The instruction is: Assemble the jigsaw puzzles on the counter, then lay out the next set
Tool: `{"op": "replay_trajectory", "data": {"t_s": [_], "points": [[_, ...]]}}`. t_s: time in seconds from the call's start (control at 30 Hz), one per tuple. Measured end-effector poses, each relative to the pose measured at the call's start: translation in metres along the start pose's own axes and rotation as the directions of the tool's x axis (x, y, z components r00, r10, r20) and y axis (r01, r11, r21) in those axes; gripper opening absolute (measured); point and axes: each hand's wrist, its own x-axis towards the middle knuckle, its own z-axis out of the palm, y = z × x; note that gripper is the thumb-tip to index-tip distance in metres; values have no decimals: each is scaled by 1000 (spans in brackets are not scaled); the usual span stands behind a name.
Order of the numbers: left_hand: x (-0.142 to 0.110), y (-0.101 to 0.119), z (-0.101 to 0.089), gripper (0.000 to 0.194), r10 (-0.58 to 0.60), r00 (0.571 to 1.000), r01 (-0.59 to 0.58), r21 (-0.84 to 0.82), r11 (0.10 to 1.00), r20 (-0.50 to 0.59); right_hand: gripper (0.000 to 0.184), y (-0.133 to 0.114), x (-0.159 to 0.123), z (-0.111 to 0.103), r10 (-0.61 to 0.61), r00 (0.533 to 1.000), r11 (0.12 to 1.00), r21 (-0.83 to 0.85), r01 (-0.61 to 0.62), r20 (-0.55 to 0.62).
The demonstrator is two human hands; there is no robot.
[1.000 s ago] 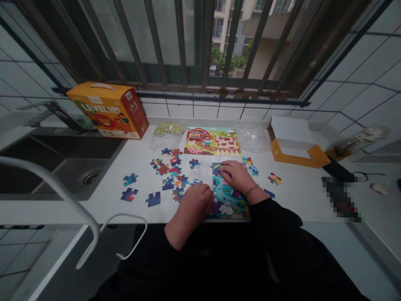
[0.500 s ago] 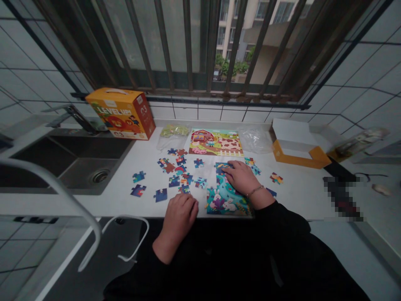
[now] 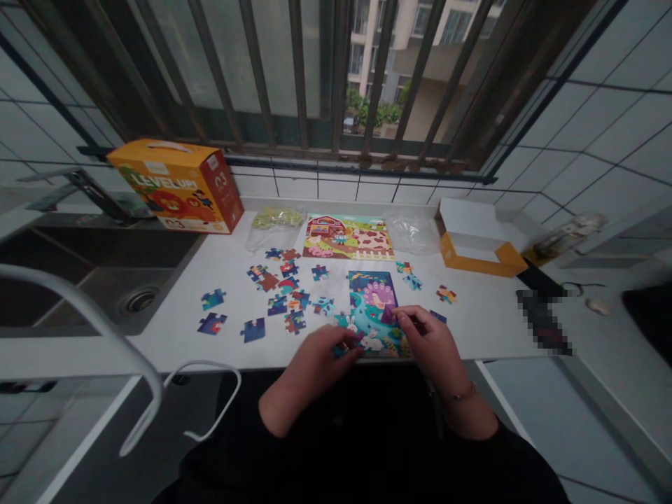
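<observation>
One rabbit puzzle (image 3: 369,312), right grip (image 3: 429,339) pinching its purple part (image 3: 387,316); left grip (image 3: 319,354) (partly hidden), state unclear

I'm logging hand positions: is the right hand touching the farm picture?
No, the right hand is at the rabbit picture, apart from the farm picture.

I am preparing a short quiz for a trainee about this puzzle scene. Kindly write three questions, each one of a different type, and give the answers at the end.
1. True or false: the left hand and the right hand are both at the rabbit picture.

2. Which one stands beside the sink?
A) the open carton
B) the box marked LEVEL UP!
C) the farm picture

3. Fill in: most loose pieces lie to the ____ of the rabbit picture.

Key: 1. True; 2. B; 3. left
</observation>
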Motion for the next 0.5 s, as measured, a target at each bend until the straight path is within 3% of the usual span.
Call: {"op": "replay_trajectory", "data": {"t_s": [0.03, 0.1, 0.17, 0.23, 0.33, 0.5], "points": [[-5, 15, 11, 22, -12, 993, 23, -94, 995, 121, 34, -8, -5, 2, -6, 1000, 1000, 15, 6, -9], [-15, 43, 33, 34, 58, 922, 58, -285, 957, 383, 30, -25, -14, 9, -84, 996, 996, 21, 84, -10], [-24, 62, 50, 34, 143, 854, 106, -437, 893, 501, 24, -41, -21, 18, -198, 980, 980, 26, 197, 12], [-31, 68, 61, 34, 164, 876, 72, -459, 886, 454, 19, -52, -27, 27, -303, 952, 953, 35, 301, 51], [-38, 59, 70, 41, 185, 908, -36, -373, 927, 375, 15, -59, -32, 36, -398, 909, 917, 42, 396, 124], [-46, 36, 83, 34, 208, 860, -208, -51, 977, 466, 15, -50, -37, 46, -401, 904, 916, 48, 398, 147]]}}
